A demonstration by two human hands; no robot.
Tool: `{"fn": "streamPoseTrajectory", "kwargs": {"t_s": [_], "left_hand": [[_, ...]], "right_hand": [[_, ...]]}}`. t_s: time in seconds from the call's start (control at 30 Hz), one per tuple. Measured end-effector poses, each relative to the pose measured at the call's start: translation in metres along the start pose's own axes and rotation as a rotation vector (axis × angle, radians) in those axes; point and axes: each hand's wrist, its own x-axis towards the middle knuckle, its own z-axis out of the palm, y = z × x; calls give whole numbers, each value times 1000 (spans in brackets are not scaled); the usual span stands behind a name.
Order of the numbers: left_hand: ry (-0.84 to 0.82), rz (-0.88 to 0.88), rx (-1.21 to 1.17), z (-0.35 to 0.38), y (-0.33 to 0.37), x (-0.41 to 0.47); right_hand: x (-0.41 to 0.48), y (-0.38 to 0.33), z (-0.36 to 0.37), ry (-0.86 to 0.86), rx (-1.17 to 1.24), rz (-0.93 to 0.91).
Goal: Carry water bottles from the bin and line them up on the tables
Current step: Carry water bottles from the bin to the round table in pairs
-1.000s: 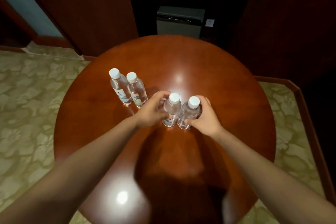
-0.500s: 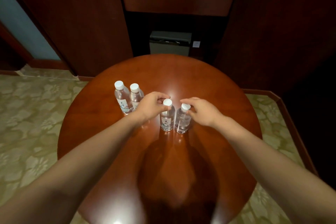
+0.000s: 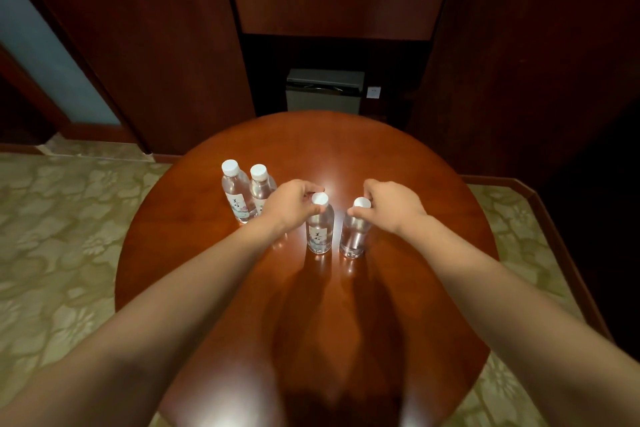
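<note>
Left hand (image 3: 292,206): grips the cap of the third bottle (image 3: 320,230);
Right hand (image 3: 393,206): pinches the cap of the fourth bottle (image 3: 354,236);
Table (image 3: 398,156): round, wooden

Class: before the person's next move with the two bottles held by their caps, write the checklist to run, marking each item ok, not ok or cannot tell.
1. The left front bottle stands upright on the table: ok.
2. The right front bottle stands upright: ok.
3. The left hand pinches its bottle's cap, and the right hand does the same: ok.
4. The front bottles stand apart, not touching: ok.
5. They form one straight row with the far-left bottle and the second bottle: not ok, the front pair stands nearer the person.
6. Caps tight: cannot tell.
</note>
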Motion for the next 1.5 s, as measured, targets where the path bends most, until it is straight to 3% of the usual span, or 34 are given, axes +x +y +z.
{"fn": "streamPoseTrajectory", "kwargs": {"t_s": [0.1, 0.27, 0.9, 1.5], "left_hand": [[7, 4, 14, 0, 2, -2], [9, 4, 23, -1, 5, -4], [-18, 268, 522, -18, 3, 16], [-55, 212, 634, -64, -17, 46]], "right_hand": [[-2, 5, 5, -24, 95, 39], [-5, 17, 3, -188, 309, -86], [13, -4, 13, 1, 277, -5], [62, -44, 20, 17, 279, -28]]}}
